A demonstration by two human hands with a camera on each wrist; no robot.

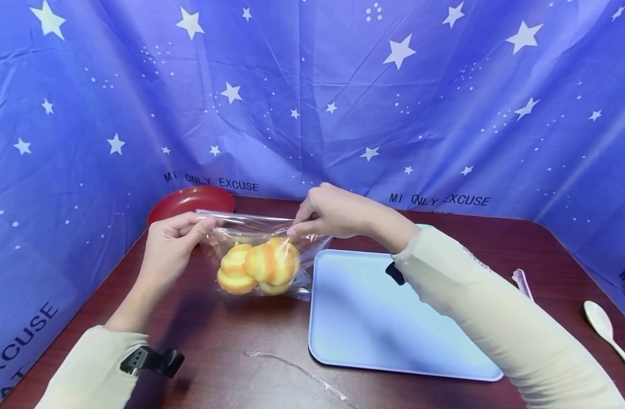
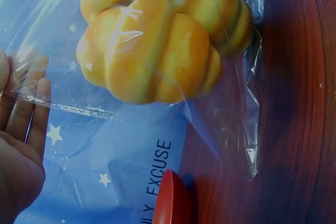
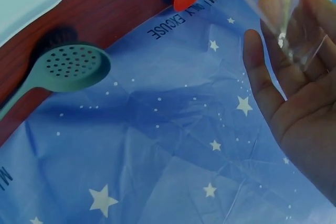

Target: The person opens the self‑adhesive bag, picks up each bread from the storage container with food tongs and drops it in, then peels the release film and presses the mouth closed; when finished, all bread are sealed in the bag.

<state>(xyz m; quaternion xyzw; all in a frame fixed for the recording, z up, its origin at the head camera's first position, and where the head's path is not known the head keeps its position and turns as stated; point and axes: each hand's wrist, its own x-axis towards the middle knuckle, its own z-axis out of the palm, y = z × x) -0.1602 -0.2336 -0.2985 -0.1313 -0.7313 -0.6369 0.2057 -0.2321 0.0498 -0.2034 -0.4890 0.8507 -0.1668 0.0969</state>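
Note:
A clear plastic bag (image 1: 312, 245) with several golden, ridged bread rolls (image 1: 272, 262) inside is held up between both hands. My left hand (image 1: 171, 241) pinches its upper left corner between thumb and fingers. Near the top right edge, my right hand (image 1: 338, 213) pinches the film, thumb toward me. The left wrist view shows the rolls (image 2: 149, 51) close up through the shiny film, with the left hand (image 2: 23, 124) at the side. Clear film lies across the fingers of the right hand (image 3: 299, 87) in the right wrist view.
A red bowl (image 1: 192, 201) stands behind the left hand. To the right of the bag lies a light blue tray (image 1: 358, 318), under the right forearm. A clear plastic strip (image 1: 302, 369) lies in front; a pale spoon (image 1: 600, 321) is far right. A green slotted spoon (image 3: 73, 66) shows too.

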